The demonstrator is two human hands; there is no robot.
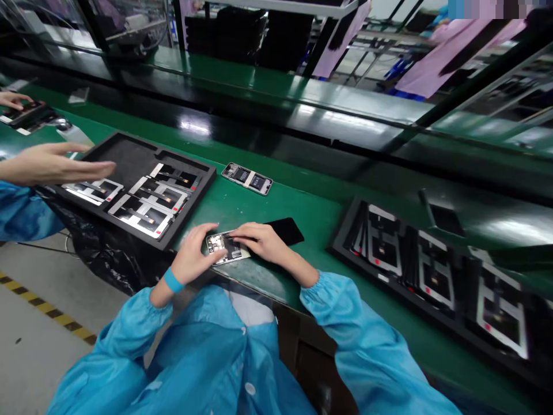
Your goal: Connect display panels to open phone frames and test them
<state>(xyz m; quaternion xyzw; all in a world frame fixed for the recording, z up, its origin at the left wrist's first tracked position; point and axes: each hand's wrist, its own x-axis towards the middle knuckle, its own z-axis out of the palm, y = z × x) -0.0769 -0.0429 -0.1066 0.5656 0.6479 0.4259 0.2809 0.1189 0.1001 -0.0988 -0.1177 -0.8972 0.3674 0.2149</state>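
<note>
The green-topped workbench sweeps from far left to near right, a glossy black band runs right along its far side, and white glare gleams there! Dark posts rise beyond; near left, yellow-and-black hazard tape crosses grey floor.

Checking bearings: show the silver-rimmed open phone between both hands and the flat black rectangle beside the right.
Silver-rimmed open phone [234, 252], head view: dark interior.
Flat black rectangle [287, 230], head view: uncovered face.
</note>
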